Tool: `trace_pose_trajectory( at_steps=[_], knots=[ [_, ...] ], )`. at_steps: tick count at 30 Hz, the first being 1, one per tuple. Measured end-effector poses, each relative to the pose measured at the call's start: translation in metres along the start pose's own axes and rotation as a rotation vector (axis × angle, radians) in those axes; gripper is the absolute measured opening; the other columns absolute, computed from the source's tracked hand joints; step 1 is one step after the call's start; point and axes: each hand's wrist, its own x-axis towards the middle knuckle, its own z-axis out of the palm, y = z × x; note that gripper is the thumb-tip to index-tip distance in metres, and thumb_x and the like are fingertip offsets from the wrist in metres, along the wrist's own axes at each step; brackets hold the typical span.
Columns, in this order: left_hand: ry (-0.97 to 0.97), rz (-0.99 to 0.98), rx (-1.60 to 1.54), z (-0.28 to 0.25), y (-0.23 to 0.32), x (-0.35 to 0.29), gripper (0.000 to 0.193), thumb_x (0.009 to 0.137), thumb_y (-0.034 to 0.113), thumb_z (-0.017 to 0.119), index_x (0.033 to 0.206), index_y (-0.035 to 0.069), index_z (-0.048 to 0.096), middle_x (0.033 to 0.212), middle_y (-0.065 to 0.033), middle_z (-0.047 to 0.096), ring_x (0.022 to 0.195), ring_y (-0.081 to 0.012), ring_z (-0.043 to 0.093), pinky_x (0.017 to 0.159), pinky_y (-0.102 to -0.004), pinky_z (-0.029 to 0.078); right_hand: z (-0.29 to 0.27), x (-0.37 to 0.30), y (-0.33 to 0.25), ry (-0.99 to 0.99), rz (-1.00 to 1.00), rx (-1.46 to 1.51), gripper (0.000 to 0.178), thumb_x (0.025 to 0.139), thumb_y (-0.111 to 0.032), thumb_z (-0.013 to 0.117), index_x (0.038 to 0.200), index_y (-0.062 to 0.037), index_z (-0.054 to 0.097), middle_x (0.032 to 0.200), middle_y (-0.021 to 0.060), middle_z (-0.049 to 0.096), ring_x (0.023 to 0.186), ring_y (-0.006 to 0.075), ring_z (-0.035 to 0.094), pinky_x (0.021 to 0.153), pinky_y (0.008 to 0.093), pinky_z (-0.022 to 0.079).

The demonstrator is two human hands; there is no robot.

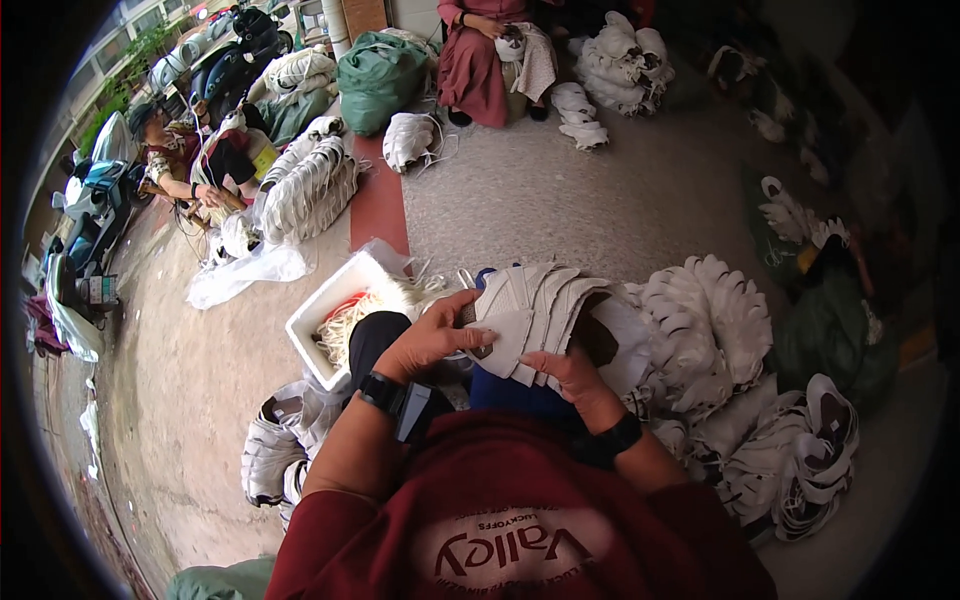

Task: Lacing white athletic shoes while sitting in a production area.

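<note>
A nested stack of white shoe uppers [540, 305] rests over my lap, with a dark lining showing in its openings. My left hand [440, 335] grips the near left end, its thumb lying across the front upper. At the lower edge of the same stack, my right hand [570, 382] presses with its thumb on top while its other fingers are partly hidden. Just left of my left hand stands a white foam box [305, 325] holding pale shoelaces [352, 325] and something red.
More stacked white uppers [705, 325] lie to my right, others [805, 450] at the lower right and some [272, 450] at the lower left. A green sack [380, 78] stands ahead. Two people sit beyond, one handling an upper [510, 45]. Scooters [95, 205] are parked at far left.
</note>
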Motion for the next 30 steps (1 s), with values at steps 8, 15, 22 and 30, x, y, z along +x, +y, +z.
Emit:
trace_pose_trajectory(
  at_steps=[8, 15, 22, 30],
  knots=[
    [0.058, 0.107, -0.296, -0.016, -0.042, -0.008, 0.067, 0.067, 0.004, 0.076, 0.126, -0.001, 0.045, 0.111, -0.0078, 0.06, 0.098, -0.0162, 0.058, 0.087, -0.0304, 0.046, 0.01, 0.008, 0.005, -0.064, -0.133, -0.093, 0.063, 0.071, -0.011, 0.075, 0.125, -0.0007, 0.044, 0.114, 0.0099, 0.056, 0.106, 0.0207, 0.054, 0.092, 0.0336, 0.043],
    [0.031, 0.13, -0.37, -0.022, -0.034, -0.021, 0.062, 0.068, 0.002, 0.075, 0.124, -0.001, 0.047, 0.109, -0.008, 0.061, 0.097, -0.0167, 0.059, 0.085, -0.0301, 0.047, 0.005, 0.015, -0.001, -0.12, -0.062, 0.064, 0.076, 0.069, -0.019, 0.079, 0.13, -0.0009, 0.038, 0.121, 0.0102, 0.051, 0.114, 0.0216, 0.048, 0.097, 0.0342, 0.039],
    [0.278, 0.282, -0.027, -0.033, 0.045, -0.062, 0.07, 0.056, 0.003, 0.081, 0.119, -0.003, 0.052, 0.1, -0.0066, 0.065, 0.089, -0.0153, 0.062, 0.083, -0.0291, 0.049, 0.052, 0.065, -0.048, -0.334, -0.21, -0.281, 0.063, 0.073, -0.02, 0.076, 0.124, -0.0011, 0.045, 0.114, 0.0092, 0.057, 0.106, 0.0186, 0.054, 0.091, 0.0311, 0.043],
    [0.2, 0.248, 1.466, -0.037, 0.064, -0.037, 0.032, 0.066, 0.018, 0.071, 0.086, -0.002, 0.056, 0.075, -0.0142, 0.061, 0.069, -0.0277, 0.062, 0.064, -0.0332, 0.049, 0.044, 0.075, 0.088, -0.078, 0.305, 0.189, 0.038, 0.074, -0.002, 0.064, 0.111, 0.001, 0.054, 0.1, 0.0088, 0.063, 0.09, 0.0192, 0.061, 0.076, 0.029, 0.05]
  ],
)
